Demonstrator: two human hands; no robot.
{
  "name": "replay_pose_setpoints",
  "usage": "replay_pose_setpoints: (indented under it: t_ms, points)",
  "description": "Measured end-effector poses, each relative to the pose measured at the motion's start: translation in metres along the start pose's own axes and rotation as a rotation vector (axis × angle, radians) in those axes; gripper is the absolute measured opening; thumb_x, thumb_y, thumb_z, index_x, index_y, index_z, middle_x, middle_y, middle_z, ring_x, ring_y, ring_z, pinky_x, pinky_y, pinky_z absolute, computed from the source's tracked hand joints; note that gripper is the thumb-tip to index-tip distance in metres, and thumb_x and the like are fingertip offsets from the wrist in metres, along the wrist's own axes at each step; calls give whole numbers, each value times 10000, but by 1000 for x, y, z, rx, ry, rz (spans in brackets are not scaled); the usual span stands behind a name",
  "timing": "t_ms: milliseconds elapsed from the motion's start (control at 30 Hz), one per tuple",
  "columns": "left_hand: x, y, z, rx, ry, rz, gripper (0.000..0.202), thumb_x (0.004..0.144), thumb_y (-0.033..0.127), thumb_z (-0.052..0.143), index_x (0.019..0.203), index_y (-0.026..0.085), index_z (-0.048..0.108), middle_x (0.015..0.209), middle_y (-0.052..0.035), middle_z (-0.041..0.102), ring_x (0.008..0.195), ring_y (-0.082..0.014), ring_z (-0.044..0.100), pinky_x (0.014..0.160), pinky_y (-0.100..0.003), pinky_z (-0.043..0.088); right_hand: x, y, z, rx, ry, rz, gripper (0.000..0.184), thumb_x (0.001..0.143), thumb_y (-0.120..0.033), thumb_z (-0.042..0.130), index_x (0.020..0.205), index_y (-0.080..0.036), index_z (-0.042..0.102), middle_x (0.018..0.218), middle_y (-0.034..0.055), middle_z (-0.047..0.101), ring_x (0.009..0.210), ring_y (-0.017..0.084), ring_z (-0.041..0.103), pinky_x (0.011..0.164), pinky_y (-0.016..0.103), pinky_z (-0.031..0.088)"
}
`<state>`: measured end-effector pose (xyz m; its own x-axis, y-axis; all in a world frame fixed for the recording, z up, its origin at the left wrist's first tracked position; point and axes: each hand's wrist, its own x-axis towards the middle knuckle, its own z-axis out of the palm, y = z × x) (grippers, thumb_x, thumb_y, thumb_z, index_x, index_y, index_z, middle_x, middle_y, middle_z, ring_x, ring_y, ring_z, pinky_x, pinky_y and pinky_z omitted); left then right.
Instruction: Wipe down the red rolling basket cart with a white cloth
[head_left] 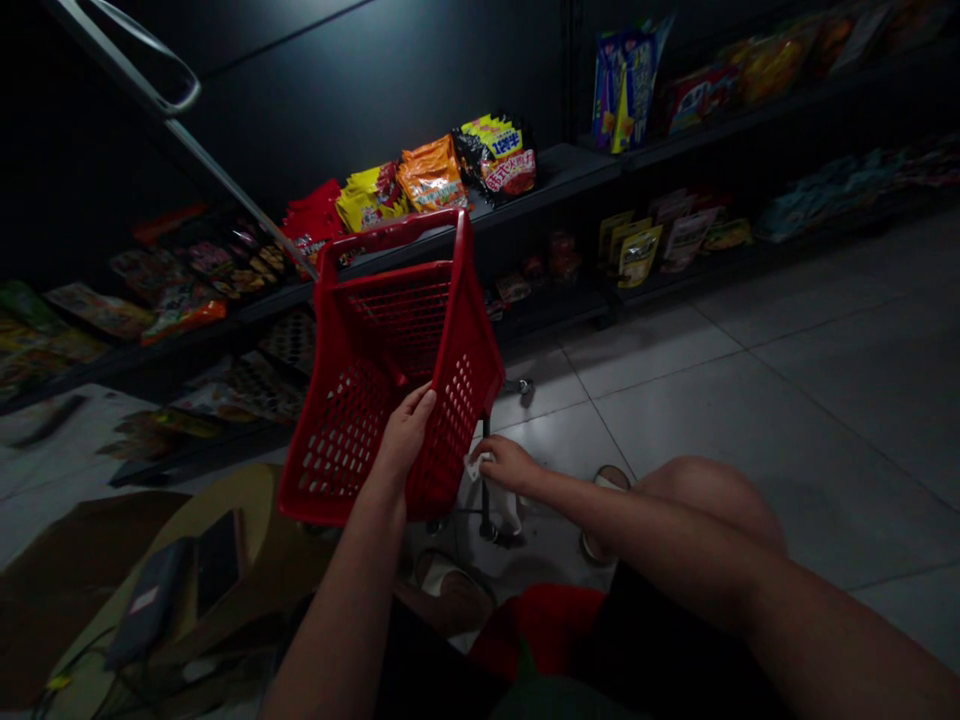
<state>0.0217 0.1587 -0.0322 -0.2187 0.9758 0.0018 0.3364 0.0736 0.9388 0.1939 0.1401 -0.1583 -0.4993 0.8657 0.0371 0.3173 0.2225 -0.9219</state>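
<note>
A red plastic mesh shopping basket (337, 450) stands tilted in front of me, its open top facing up and away. My left hand (405, 430) is shut on the basket's side wall, with the fingers hooked over the perforated plastic. Below the basket, my right hand (506, 462) presses a white cloth (499, 505) against a black metal rod (485, 490). The rod seems to belong to a small wheeled frame under the basket, though the basket hides its upper part. A long grey metal handle (225, 170) runs from the upper left down towards the basket's rim.
Dark store shelves (540, 180) hold colourful snack packets (433, 175) along the back. Grey floor tiles (787, 430) spread to the right. My bent knee (712, 500) is at the right, with flattened cardboard (247, 510) and a dark flat device (146, 600) at lower left.
</note>
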Motion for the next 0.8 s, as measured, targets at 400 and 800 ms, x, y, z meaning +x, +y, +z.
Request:
replay_pose_setpoints:
  t_ms: [400,800]
  points:
    - [-1,3,2,50,21,3,500,841,493,609,1210,159,667,1273,-100,675,1194,-236,605,1097,-395,410,11,5,21,304,87,13,450,772,-100,575,1204,-195,663,1207,53,686,1114,203,622,1025,366,461]
    - [1,-2,-2,-14,14,-10,550,815,506,634,1233,149,653,1259,-109,681,1176,-239,614,1080,-399,424,14,11,12,94,55,3,289,765,-113,634,1023,-201,732,1035,39,696,988,197,626,937,326,477]
